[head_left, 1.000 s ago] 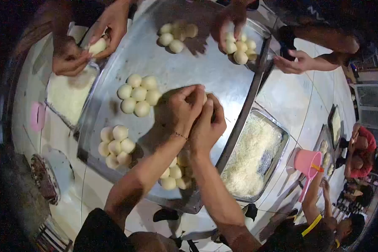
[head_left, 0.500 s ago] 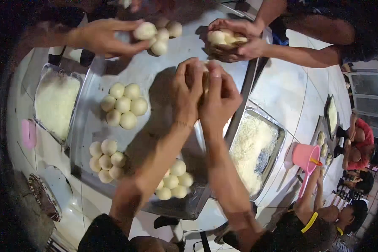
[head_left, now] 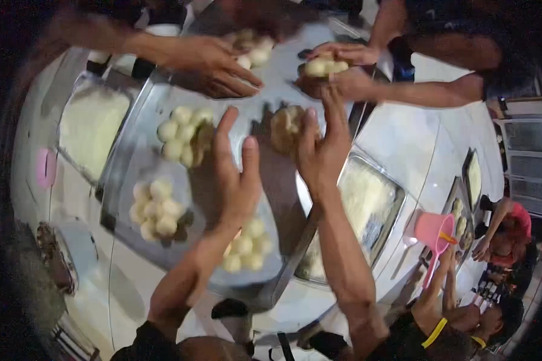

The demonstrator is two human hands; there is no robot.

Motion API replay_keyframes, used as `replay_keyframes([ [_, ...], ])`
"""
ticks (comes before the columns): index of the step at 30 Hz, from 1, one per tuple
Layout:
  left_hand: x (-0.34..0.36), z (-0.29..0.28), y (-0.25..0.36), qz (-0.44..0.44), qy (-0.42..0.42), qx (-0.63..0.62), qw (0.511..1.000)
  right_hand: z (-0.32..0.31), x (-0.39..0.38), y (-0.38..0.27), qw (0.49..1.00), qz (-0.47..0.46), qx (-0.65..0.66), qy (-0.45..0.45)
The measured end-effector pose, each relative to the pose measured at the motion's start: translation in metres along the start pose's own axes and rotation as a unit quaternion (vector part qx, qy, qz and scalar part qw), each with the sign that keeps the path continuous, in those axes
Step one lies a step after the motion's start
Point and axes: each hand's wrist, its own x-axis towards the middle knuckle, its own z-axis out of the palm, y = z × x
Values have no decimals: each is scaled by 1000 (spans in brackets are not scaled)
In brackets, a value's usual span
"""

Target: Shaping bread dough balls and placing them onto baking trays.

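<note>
My left hand is raised over the metal tray, thumb and fingers apart, holding nothing. My right hand is open too, its fingers stretched upward. Just left of my right thumb, in shadow, sits a clump of pale dough balls; blur hides whether the thumb touches it. To the left of my left hand lies a cluster of round dough balls. Two more dough-ball clusters rest nearer me, one at left and one beside my left forearm.
Across the tray, another person's hand reaches near more dough balls. At upper right, a person's hands hold a dough cluster. Trays of pale shreds stand left and right. A pink dipper sits farther right.
My hands, pressed together around something before, have parted, and a dough clump now shows between them. The other person's hand at upper left has moved right.
</note>
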Motion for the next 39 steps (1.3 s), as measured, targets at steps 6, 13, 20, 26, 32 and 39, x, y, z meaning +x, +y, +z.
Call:
replay_keyframes([
  [6,-69,-91,21,-128,-161,-29,978,11,-4,20,911,-107,-309,-253],
  [13,-103,-138,-20,-115,-167,-28,979,-70,-119,-103,929,343,77,-112],
  [20,-92,-65,-20,-232,-243,-25,942,-10,-194,-151,901,401,142,79],
  [26,-143,-62,-6,-250,49,-61,965,-56,-167,-115,913,250,211,-244],
  [32,-126,-77,-35,-99,5,10,995,-43,-195,-110,933,342,105,-22],
  [39,-118,-58,-28,-171,13,-49,984,-22,-175,-106,937,306,143,-96],
])
